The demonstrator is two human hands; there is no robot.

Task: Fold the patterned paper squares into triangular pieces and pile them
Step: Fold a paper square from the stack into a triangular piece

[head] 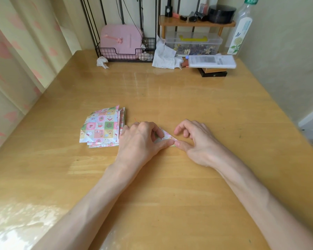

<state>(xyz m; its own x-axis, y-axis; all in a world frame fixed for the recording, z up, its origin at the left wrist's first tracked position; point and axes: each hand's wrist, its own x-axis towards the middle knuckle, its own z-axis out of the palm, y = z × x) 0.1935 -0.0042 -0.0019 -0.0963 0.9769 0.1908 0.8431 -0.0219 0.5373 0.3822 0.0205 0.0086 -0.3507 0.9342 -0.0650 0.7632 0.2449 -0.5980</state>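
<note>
A small folded piece of patterned paper lies on the wooden table between my hands, mostly covered by my left hand. My left hand holds it down, index finger and thumb curled onto it. My right hand presses its thumb tip on the paper's right corner, its other fingers loosely curled above the table. To the left sits a loose pile of patterned paper squares with pastel checks and cartoon prints.
At the table's back stand a wire basket with a pink item, crumpled tissues, a clear plastic box under a small wooden shelf, a white tube and a tall bottle. A curtain hangs at the left.
</note>
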